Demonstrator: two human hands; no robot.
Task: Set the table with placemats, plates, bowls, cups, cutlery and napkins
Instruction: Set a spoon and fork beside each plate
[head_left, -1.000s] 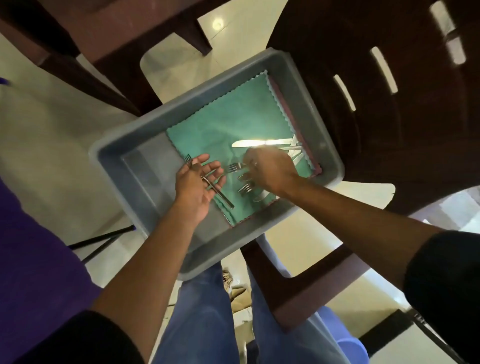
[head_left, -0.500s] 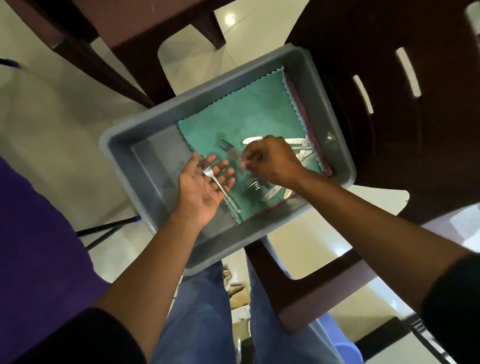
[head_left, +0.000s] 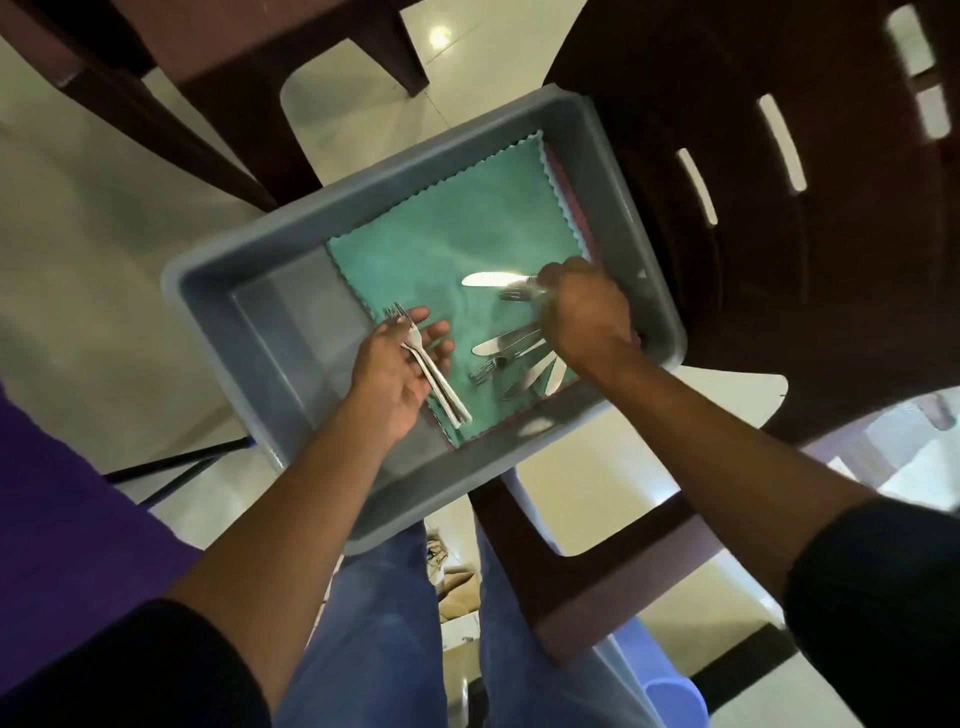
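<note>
A grey plastic tub (head_left: 218, 291) is seen in the middle of the frame, resting on a dark brown chair (head_left: 779, 260). The left hand (head_left: 400, 364) is held palm up over the lower centre of the tub, with the fingers only loosely bent and mostly straight; forks (head_left: 431, 364) are laid across the palm, and at least two handles can be counted side by side, with the tines pointing to the upper left beyond the fingertips. The right hand (head_left: 582, 312) is lowered at the right side of the tub with the fingers curled down, and a fork (head_left: 519, 294) is pinched by them, its tines pointing left. The floor of the tub is covered on its right part by a teal napkin (head_left: 447, 249) with a wavy edge, and a dark red edge of another cloth (head_left: 574, 202) is seen under it on the right. On the napkin one knife (head_left: 491, 279) is seen alone near the right hand; lower, about three more knives (head_left: 519, 358) are grouped in a fan, partly hidden by the wrist, and one more loose fork (head_left: 485, 369) is lying beside them. The exact number of knives cannot be told. Blue trousers (head_left: 374, 623) are seen at the bottom centre.
</note>
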